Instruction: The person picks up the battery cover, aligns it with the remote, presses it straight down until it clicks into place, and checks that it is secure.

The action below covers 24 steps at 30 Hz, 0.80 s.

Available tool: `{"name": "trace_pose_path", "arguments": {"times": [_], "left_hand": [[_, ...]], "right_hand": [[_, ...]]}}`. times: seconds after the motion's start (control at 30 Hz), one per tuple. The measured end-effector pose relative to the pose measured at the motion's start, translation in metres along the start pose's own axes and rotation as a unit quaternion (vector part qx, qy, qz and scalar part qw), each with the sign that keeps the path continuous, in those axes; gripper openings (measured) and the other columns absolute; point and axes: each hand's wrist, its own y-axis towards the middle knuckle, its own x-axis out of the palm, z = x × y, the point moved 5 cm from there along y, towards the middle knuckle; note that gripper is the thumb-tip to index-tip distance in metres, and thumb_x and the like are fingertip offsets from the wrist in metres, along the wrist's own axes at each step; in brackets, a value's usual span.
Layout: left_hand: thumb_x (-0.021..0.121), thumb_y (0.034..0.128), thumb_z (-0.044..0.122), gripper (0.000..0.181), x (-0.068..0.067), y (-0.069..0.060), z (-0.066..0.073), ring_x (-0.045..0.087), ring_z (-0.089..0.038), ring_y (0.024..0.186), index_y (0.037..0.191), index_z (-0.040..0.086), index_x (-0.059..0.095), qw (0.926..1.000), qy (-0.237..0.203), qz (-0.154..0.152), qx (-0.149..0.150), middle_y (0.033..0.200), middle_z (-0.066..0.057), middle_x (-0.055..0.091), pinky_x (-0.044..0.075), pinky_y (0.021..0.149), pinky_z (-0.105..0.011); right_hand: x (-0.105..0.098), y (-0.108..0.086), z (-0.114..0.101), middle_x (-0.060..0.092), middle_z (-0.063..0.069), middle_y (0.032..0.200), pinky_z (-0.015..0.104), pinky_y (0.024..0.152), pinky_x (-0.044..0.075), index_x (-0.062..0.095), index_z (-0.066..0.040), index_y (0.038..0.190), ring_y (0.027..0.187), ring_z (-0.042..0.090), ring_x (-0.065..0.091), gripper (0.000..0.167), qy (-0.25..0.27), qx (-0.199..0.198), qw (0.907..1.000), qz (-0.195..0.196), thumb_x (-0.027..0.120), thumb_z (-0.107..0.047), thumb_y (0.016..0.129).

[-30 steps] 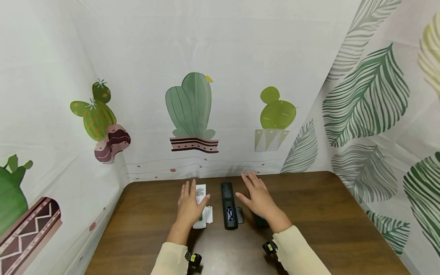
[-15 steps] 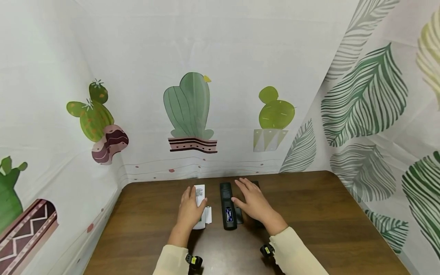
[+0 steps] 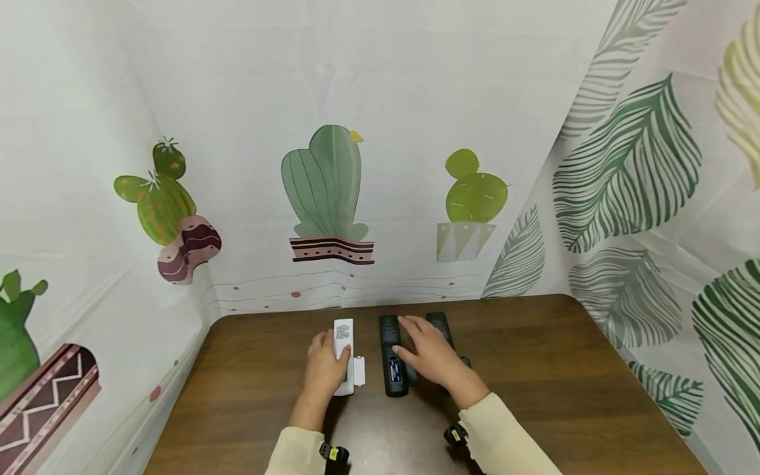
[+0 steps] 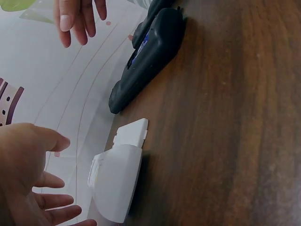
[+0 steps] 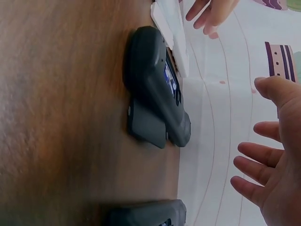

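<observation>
White remote (image 3: 342, 332), left on a brown table (image 3: 249, 389); its white cover (image 3: 359, 371) just beside, right. Left hand (image 3: 322, 365) above it, fingers apart, gripping nothing. Black remote (image 3: 389, 343), centre, blue batteries (image 3: 395, 370) in its exposed bay; black cover (image 5: 146, 123) just beside, right. Right hand (image 3: 432, 353) above, slightly right, fingers apart, gripping nothing. Second black remote (image 3: 439, 322), farther right, partly hidden by that hand.

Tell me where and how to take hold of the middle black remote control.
Probably from above, across the long sides of the middle black remote control near its far end: its body is long and narrow, and that avoids the open battery compartment and the battery cover on its right.
</observation>
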Motion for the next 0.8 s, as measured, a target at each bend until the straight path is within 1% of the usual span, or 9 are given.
{"name": "trace_pose_path", "arguments": {"times": [0.1,0.2,0.33,0.43,0.57,0.8], "left_hand": [[0.065,0.0941,0.030,0.063,0.000,-0.001,-0.003,0.048,-0.045,0.130,0.143,-0.007,0.051,0.9998,0.004,0.011,-0.013,0.141,-0.028,0.050,0.047,0.104,-0.057],[0.066,0.0937,0.030,0.062,0.000,-0.002,-0.005,0.050,-0.045,0.127,0.140,-0.008,0.053,0.9996,0.010,0.018,-0.019,0.137,-0.028,0.053,0.048,0.100,-0.057],[0.066,0.0939,0.031,0.061,0.000,-0.004,-0.006,0.052,-0.046,0.123,0.139,-0.009,0.053,0.9995,0.015,0.018,-0.021,0.132,-0.029,0.054,0.049,0.098,-0.058],[0.066,0.0938,0.030,0.060,0.000,-0.005,-0.007,0.053,-0.046,0.121,0.138,-0.010,0.054,0.9995,0.014,0.021,-0.020,0.129,-0.029,0.055,0.049,0.097,-0.058],[0.066,0.0938,0.029,0.059,0.000,-0.005,-0.009,0.056,-0.047,0.117,0.136,-0.010,0.055,0.9994,0.013,0.021,-0.023,0.126,-0.030,0.056,0.050,0.096,-0.057],[0.066,0.0939,0.029,0.056,0.000,-0.006,-0.009,0.059,-0.047,0.112,0.133,-0.010,0.058,0.9993,0.014,0.007,-0.034,0.122,-0.030,0.058,0.051,0.094,-0.057]], "right_hand": [[0.002,0.000,-0.004,0.046,0.016,0.153,0.060,0.114,0.037,0.041,-0.012,0.154,0.141,0.037,0.045,0.069,-0.002,-0.009,1.0000,-0.002,0.063,-0.045,0.098],[0.005,0.000,-0.007,0.047,0.016,0.152,0.059,0.114,0.037,0.041,-0.012,0.154,0.141,0.036,0.046,0.069,-0.007,-0.019,0.9998,-0.005,0.063,-0.045,0.098],[0.009,0.000,-0.012,0.048,0.016,0.151,0.058,0.114,0.039,0.042,-0.010,0.153,0.140,0.036,0.046,0.068,-0.002,-0.031,0.9995,-0.007,0.063,-0.044,0.098],[0.012,0.000,-0.015,0.049,0.015,0.151,0.055,0.113,0.041,0.042,-0.011,0.153,0.140,0.036,0.047,0.067,0.013,-0.032,0.9993,-0.011,0.063,-0.043,0.098],[0.017,0.000,-0.019,0.050,0.013,0.150,0.052,0.111,0.044,0.043,-0.013,0.153,0.139,0.033,0.048,0.065,0.025,-0.031,0.9992,-0.011,0.063,-0.042,0.098],[0.023,0.000,-0.030,0.052,0.013,0.147,0.050,0.110,0.046,0.045,-0.010,0.151,0.136,0.033,0.052,0.062,0.019,-0.047,0.9986,-0.012,0.064,-0.037,0.098]]}}
